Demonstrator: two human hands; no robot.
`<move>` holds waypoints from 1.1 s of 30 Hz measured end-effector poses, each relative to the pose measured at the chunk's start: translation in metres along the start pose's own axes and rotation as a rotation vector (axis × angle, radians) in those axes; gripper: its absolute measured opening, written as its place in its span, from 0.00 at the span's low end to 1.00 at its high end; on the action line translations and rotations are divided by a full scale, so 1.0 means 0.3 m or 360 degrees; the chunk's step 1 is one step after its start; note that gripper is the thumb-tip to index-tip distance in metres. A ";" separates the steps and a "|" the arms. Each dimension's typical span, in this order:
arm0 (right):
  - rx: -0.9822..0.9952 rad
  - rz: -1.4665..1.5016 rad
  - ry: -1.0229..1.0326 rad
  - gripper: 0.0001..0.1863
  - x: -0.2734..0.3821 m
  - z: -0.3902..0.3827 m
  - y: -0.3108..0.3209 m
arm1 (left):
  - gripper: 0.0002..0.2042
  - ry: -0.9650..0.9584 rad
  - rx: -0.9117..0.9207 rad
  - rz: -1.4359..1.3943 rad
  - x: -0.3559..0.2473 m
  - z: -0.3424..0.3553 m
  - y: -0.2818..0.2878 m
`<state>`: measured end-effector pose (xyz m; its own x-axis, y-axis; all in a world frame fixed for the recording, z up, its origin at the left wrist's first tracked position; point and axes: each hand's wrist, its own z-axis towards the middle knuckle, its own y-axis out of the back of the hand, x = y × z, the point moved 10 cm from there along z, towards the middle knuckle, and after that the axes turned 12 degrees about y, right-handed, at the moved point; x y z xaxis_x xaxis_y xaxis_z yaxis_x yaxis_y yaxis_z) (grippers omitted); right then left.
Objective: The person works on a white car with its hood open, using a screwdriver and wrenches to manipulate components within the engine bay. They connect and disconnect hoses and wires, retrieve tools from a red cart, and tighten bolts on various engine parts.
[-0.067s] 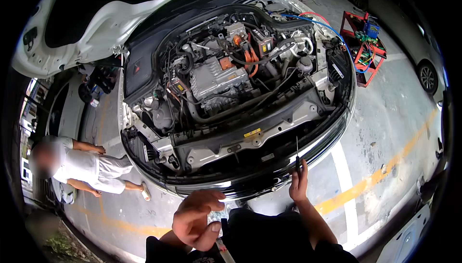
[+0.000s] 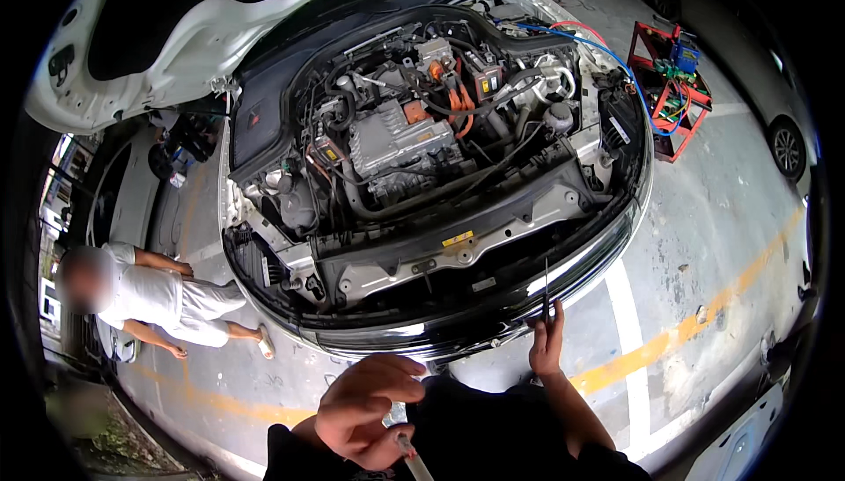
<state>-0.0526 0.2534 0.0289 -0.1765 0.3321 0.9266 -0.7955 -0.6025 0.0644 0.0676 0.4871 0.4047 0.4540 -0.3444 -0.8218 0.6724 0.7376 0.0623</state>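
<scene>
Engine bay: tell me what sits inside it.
Inside the engine bay sit a silver metal unit, orange cables, black hoses and a white reservoir. Whatever lies below them is covered.

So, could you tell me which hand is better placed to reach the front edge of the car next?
The right hand, probably: it is raised with a thin rod beside the car's chrome front edge, while the left hand hangs back near the body, holding a slim white stick.

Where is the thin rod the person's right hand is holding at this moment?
In the head view, the thin rod stands upright right of centre, pinched in the right hand, in front of the car's chrome front edge.
</scene>
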 end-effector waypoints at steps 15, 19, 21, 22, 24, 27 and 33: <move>-0.0380 -0.0177 -0.0437 0.25 -0.239 -0.017 1.175 | 0.25 -0.0654 0.0107 -0.0612 -0.221 0.283 -1.039; -0.0514 -0.0172 -0.0593 0.24 -0.352 -0.005 1.362 | 0.11 -0.0376 0.0587 -0.0952 0.011 0.380 -1.235; -0.0435 -0.0184 -0.0673 0.24 -0.411 0.041 1.386 | 0.15 -0.0496 0.0519 -0.0956 0.043 0.457 -1.276; -0.0339 -0.0152 -0.0732 0.23 -0.499 0.033 1.383 | 0.15 -0.0432 0.0355 -0.0868 0.064 0.478 -1.279; -0.0605 -0.0263 -0.0837 0.22 -0.572 0.023 1.648 | 0.15 -0.0303 0.0190 -0.1122 0.274 0.618 -1.387; -0.1043 -0.0154 -0.1286 0.18 -0.685 0.018 1.939 | 0.34 -0.0172 0.0257 -0.1114 0.507 0.799 -1.639; -0.1373 -0.0065 -0.1423 0.19 -0.692 0.309 2.319 | 0.39 0.0106 0.0668 -0.0880 0.765 1.042 -2.066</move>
<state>-0.5156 -0.3021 -0.0842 0.0447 -0.4751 0.8788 -0.9720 0.1824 0.1481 -0.0621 -0.2306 0.3545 -0.0479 -0.5585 -0.8281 0.9697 0.1729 -0.1727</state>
